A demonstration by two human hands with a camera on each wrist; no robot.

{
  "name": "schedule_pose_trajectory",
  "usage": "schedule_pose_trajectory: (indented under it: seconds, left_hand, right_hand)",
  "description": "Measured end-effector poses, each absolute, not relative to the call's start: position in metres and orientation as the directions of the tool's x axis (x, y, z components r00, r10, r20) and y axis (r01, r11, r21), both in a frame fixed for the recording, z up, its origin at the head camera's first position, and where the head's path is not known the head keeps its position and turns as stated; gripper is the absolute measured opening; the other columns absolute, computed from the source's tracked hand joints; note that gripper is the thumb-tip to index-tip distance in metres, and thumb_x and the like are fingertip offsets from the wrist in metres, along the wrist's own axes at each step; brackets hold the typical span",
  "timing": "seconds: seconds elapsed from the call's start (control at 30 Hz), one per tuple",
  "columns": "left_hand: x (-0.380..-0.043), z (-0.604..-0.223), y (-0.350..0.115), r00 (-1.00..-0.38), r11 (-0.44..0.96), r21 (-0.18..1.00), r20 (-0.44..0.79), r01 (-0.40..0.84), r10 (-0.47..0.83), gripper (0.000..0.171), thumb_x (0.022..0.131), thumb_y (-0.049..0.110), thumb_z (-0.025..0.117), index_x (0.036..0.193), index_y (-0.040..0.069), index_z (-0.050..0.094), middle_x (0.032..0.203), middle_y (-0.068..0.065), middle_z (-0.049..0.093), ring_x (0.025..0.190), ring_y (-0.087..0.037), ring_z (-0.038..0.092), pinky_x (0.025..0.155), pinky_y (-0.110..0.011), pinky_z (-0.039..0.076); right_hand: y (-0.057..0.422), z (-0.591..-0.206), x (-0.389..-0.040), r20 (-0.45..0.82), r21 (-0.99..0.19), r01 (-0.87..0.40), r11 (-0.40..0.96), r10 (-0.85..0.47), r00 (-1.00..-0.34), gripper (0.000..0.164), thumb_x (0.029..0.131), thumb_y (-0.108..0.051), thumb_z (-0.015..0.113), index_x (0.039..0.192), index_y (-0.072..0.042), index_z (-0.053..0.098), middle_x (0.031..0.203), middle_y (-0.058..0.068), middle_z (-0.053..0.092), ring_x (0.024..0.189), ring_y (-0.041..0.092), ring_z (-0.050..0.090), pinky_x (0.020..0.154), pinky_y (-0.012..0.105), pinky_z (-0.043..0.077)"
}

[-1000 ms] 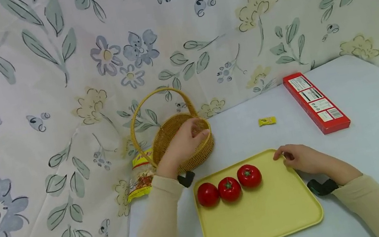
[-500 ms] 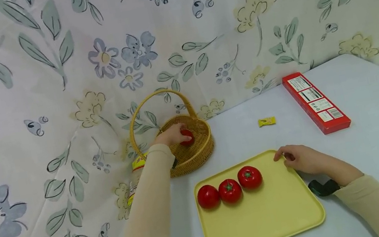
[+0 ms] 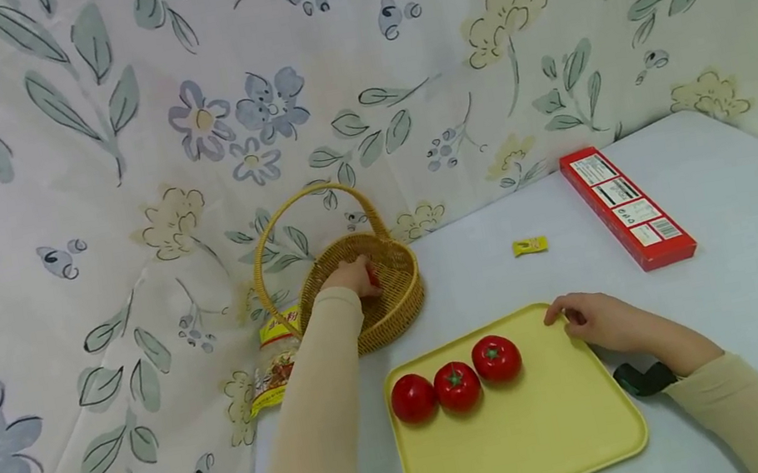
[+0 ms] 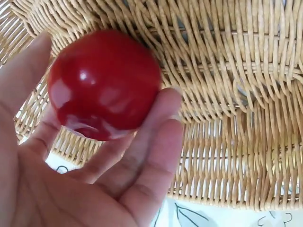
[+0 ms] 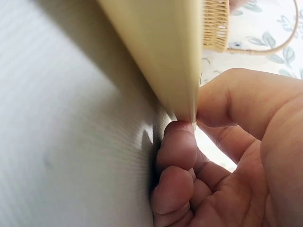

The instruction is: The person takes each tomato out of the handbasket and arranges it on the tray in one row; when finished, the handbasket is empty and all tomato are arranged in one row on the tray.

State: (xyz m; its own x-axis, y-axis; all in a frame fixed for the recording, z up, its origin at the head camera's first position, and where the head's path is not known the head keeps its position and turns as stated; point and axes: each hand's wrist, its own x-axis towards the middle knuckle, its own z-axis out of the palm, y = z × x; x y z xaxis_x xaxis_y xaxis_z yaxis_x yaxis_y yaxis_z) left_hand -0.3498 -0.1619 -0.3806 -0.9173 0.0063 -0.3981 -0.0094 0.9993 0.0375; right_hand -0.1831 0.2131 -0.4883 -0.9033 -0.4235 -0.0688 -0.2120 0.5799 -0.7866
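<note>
My left hand (image 3: 353, 278) is down inside the wicker basket (image 3: 402, 322), its fingers and thumb curled round a glossy red tomato (image 4: 104, 85). Woven wicker lies right behind the tomato in the left wrist view. In the head view the hand hides most of that tomato. My right hand (image 3: 603, 322) pinches the far right corner of a yellow tray (image 3: 523, 448), thumb over the rim and fingertips under it in the right wrist view. Several more tomatoes sit on the tray, in a row along its far left part: left (image 3: 414, 399), middle (image 3: 458, 386) and right (image 3: 496, 359).
The basket's tall arched handle (image 3: 310, 191) rises over my left wrist. A yellow-and-clear food packet (image 3: 278, 364) leans behind the basket's left side. Toward the back right lie a small yellow wrapped sweet (image 3: 529, 245) and a long red box (image 3: 629, 208). A floral curtain (image 3: 319, 69) hangs behind the white table.
My left hand has moved from above the basket down into it and now grips a tomato there. The right hand has stayed at the tray's corner.
</note>
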Motion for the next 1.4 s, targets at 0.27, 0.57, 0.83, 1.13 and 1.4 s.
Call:
schedule_pose_trajectory:
  seconds: [0.27, 0.57, 0.83, 1.13, 1.4]
  left_hand:
    - [-0.343, -0.378, -0.161, -0.908, 0.999, -0.006, -0.417, 0.045, 0.039, 0.064, 0.101, 0.035, 0.072, 0.158, 0.019, 0.046, 0.158, -0.029, 0.034, 0.121, -0.039, 0.057, 0.102, -0.052, 0.050]
    - [-0.341, -0.370, -0.162, -0.910, 0.990, 0.096, -0.391, 0.106, 0.136, 0.059, 0.096, 0.037, 0.073, 0.144, 0.017, 0.046, 0.141, -0.025, 0.047, 0.109, -0.036, 0.059, 0.091, -0.051, 0.051]
    - [-0.311, -0.331, -0.136, -0.939, 0.947, 0.231, -0.212, 0.221, 0.271, 0.068, 0.096, 0.033, 0.069, 0.153, 0.010, 0.040, 0.141, -0.023, 0.042, 0.106, -0.033, 0.059, 0.094, -0.045, 0.054]
    - [-0.259, -0.313, -0.089, -0.904, 0.829, 0.431, -0.063, 0.357, 0.423, 0.063, 0.096, 0.028, 0.075, 0.145, 0.016, 0.038, 0.132, -0.007, 0.055, 0.106, -0.024, 0.062, 0.089, -0.035, 0.058]
    - [-0.218, -0.320, -0.045, -0.832, 0.761, 0.464, -0.084, 0.454, 0.548, 0.069, 0.098, 0.034, 0.073, 0.156, 0.015, 0.041, 0.136, -0.010, 0.048, 0.111, -0.019, 0.060, 0.085, -0.025, 0.057]
  right_hand:
    - [0.212, -0.491, -0.181, -0.070, -0.777, -0.213, 0.593, -0.418, -0.906, 0.022, 0.098, 0.000, 0.065, 0.118, -0.007, 0.068, 0.094, 0.003, 0.052, 0.092, 0.023, 0.050, 0.071, 0.031, 0.044]
    - [0.215, -0.491, -0.179, -0.095, -0.776, -0.194, 0.600, -0.415, -0.905, 0.022, 0.098, 0.000, 0.064, 0.119, -0.007, 0.067, 0.095, 0.005, 0.053, 0.092, 0.024, 0.051, 0.072, 0.032, 0.045]
    - [0.218, -0.488, -0.176, -0.102, -0.786, -0.180, 0.591, -0.411, -0.906, 0.023, 0.098, 0.000, 0.064, 0.119, -0.007, 0.068, 0.097, 0.005, 0.055, 0.094, 0.025, 0.051, 0.073, 0.032, 0.047]
    - [0.220, -0.488, -0.181, -0.084, -0.767, -0.214, 0.605, -0.425, -0.901, 0.024, 0.097, 0.000, 0.065, 0.120, -0.007, 0.068, 0.100, 0.005, 0.057, 0.095, 0.025, 0.052, 0.076, 0.035, 0.049]
    - [0.214, -0.489, -0.187, -0.102, -0.780, -0.193, 0.595, -0.426, -0.899, 0.024, 0.098, -0.001, 0.063, 0.120, -0.007, 0.068, 0.097, 0.005, 0.055, 0.094, 0.025, 0.051, 0.075, 0.037, 0.046]
